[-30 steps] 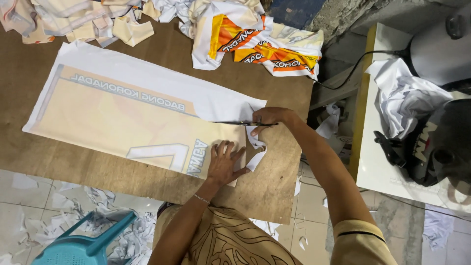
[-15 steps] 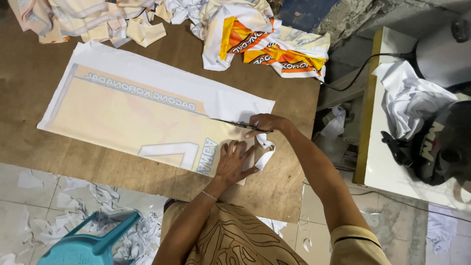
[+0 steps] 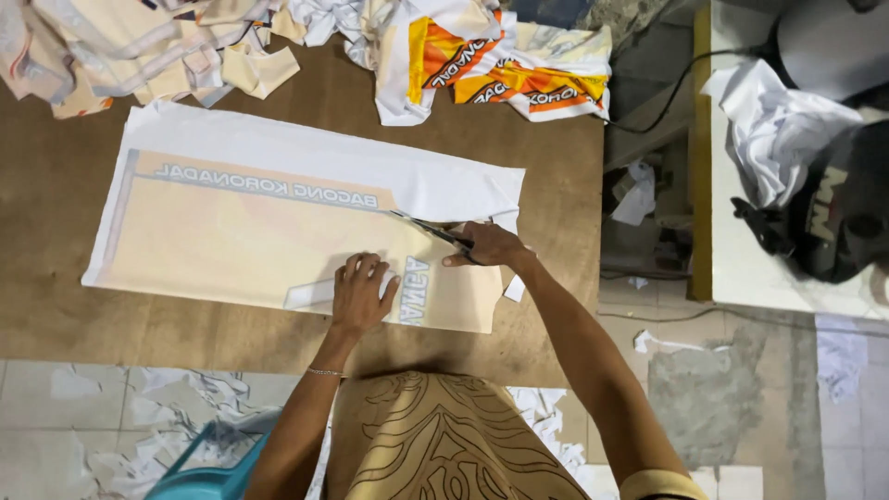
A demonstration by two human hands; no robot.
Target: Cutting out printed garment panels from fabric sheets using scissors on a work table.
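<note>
A long sheet of white and pale-orange printed fabric point(image 3: 250, 222) lies flat on a brown wooden table point(image 3: 56, 231). My right hand point(image 3: 486, 245) grips a pair of scissors point(image 3: 431, 229), whose blades point left along the edge of the orange print. My left hand point(image 3: 361, 292) rests flat with fingers spread on the fabric, just below and left of the scissors. A loose white strip of fabric point(image 3: 512, 289) hangs by my right wrist.
Heaps of cut fabric pieces point(image 3: 139, 51) and orange-and-white printed cloth point(image 3: 500, 69) crowd the table's far edge. A white side table point(image 3: 732, 250) on the right holds crumpled white cloth and a dark helmet point(image 3: 847, 213). Scraps litter the tiled floor around a teal stool point(image 3: 208, 463).
The scissors have advanced left along the print's edge, and my left hand has stayed pressed on the fabric. The view has shifted slightly, so the sheet sits further right in frame.
</note>
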